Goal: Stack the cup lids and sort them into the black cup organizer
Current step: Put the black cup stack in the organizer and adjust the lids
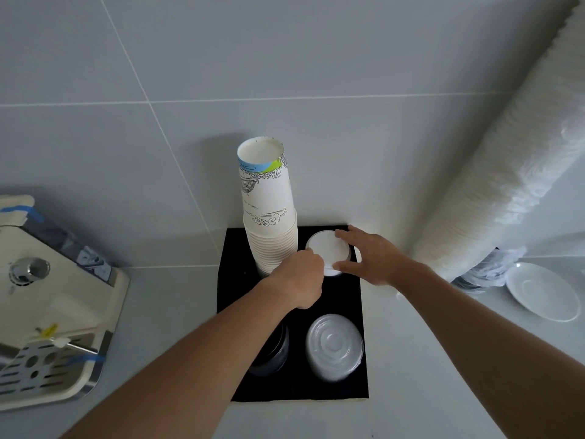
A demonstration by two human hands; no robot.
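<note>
Grey tabletop (443, 391): both hands, left hand (299, 282) and right hand (373, 256), pinch the white lid stack (327, 248) in the black cup organizer (345, 299).

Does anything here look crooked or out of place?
Yes. The tall cup stack in the organizer's back-left slot leans left, its top cups tilted off the ones below. A long sleeve of cups leans against the wall rather than sitting in a slot. Both hands hold the white lids.
</note>
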